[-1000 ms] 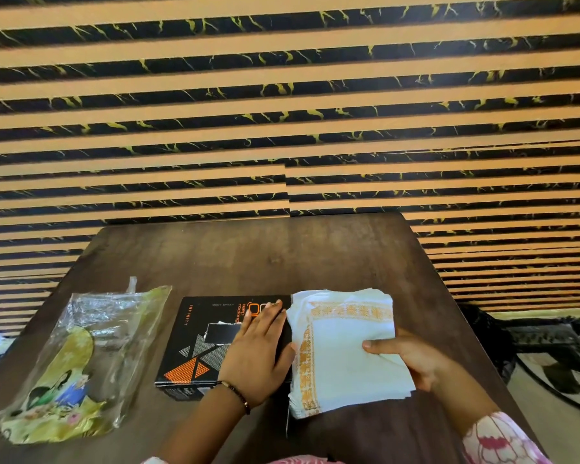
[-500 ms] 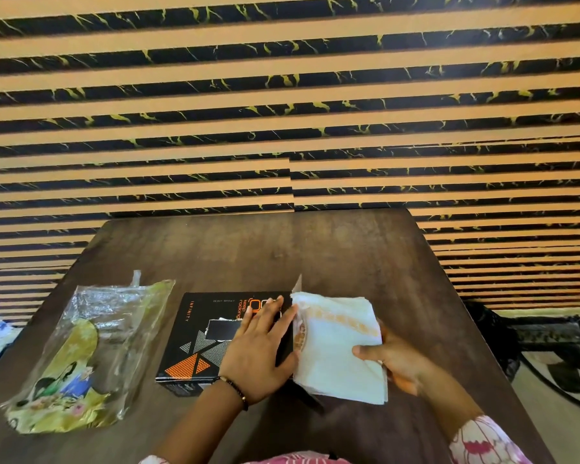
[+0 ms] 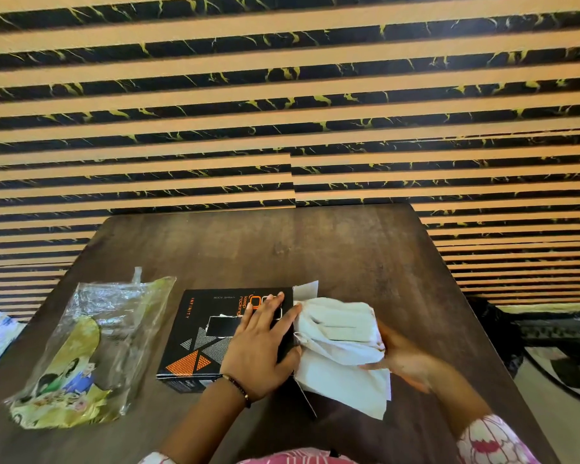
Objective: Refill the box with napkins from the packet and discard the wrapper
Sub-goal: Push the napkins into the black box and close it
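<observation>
Head view: the left hand [image 3: 260,343] lies flat, fingers spread, on top of the black box [image 3: 215,336] on the table [image 3: 315,249]. The right hand [image 3: 402,360] grips a bunched stack of white napkins [image 3: 339,343], fingers closed around its right side, its left end pressed against the box's open right end. The empty wrapper [image 3: 91,349] lies well left.

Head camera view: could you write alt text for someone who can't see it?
A person's right hand pushes a stack of white napkins into the open end of a black box that the left hand steadies from above. The empty plastic wrapper lies left of it on the brown table.
</observation>
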